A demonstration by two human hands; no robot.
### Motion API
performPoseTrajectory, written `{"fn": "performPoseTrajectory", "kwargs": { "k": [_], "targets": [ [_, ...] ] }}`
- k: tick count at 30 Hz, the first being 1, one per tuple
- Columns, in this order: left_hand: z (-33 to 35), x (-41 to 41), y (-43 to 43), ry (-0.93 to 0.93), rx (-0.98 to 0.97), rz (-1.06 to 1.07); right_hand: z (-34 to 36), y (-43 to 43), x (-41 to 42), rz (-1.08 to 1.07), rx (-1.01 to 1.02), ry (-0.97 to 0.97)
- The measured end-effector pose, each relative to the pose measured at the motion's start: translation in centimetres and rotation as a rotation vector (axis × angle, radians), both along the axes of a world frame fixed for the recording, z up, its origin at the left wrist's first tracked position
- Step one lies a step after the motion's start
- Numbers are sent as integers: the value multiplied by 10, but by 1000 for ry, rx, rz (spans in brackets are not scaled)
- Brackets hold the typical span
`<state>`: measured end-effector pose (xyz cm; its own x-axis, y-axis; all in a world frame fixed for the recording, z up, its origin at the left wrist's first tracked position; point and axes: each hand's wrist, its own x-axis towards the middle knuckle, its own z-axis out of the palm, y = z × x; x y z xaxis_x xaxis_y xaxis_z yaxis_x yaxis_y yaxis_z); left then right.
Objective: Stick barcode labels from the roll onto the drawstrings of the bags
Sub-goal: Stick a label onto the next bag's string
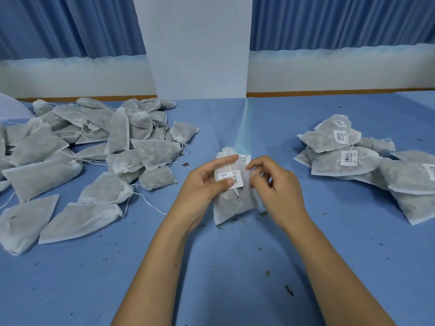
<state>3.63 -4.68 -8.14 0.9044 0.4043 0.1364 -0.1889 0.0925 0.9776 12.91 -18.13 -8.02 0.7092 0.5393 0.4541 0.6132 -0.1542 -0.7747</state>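
Left hand (207, 182) grips the bag (233, 203) mid-bench, thumb pressing the label (229, 178) down over the drawstring (237, 192). Right hand (270, 182) sits just beside it, fingers curled in tight. Is it holding anything? Can't tell. Unlabelled bags (82, 156) heaped left, labelled bags (348, 156) stacked right on the blue bench (235, 267).
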Motion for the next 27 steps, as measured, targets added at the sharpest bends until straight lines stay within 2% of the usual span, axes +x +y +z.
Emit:
{"fn": "performPoseTrajectory", "kwargs": {
  "k": [3, 7, 11, 15, 21, 24, 27],
  "targets": [
    [1, 0, -2, -37, 52, -1, -2, 5, 3, 96, 86, 286],
    [-2, 5, -4, -35, 70, 137, -6, 2, 9, 140, 101, 458],
    [-4, 13, -16, 110, 176, 282, -5, -9, 10, 69, 151, 489],
    [3, 32, -42, 11, 196, 293, -1, -31, 9, 16, 213, 535],
    [1, 64, -103, 161, 226, 184, 1, -90, 30, -186, 267, 479],
    [3, 80, -129, 140, 261, 205, 1, -118, 39, -194, 342, 564],
    [8, 96, -149, 130, 207, 232, 0, -144, 47, -95, 196, 670]
  ]
}}
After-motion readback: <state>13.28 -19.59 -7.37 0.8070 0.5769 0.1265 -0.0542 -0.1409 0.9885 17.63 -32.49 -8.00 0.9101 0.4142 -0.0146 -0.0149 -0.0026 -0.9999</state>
